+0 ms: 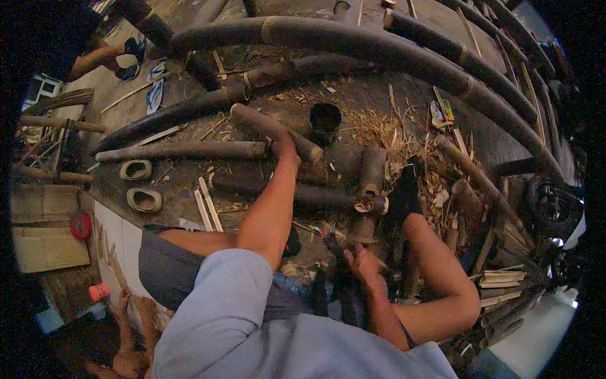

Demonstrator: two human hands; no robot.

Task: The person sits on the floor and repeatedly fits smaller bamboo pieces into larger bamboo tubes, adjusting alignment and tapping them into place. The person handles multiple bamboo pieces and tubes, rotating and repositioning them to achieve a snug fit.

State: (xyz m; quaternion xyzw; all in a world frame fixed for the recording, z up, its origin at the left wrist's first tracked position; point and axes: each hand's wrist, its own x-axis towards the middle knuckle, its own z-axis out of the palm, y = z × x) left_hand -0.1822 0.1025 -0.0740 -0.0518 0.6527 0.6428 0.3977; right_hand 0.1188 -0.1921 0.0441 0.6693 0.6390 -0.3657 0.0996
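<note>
My left hand (287,146) is closed around a short brown bamboo length (257,120), which lies slanting over the ground with its cut ends pointing away and to the right. My right hand (363,262) is low in front of my body, fingers curled around something dark that I cannot make out. Just beyond it stands an upright-lying bamboo section (371,167) with a notch cut in its middle. A long dark bamboo pole (284,192) runs from the left into that notch, its pale end showing on the other side. My dark-covered foot (406,189) rests beside this joint.
A long curved bamboo pole (353,38) arches across the far side. A black cup-like container (325,117) stands among wood shavings (379,129). Clogs (144,199) lie at left. Another person's hands (126,309) show at lower left; another person's leg (98,60) at upper left.
</note>
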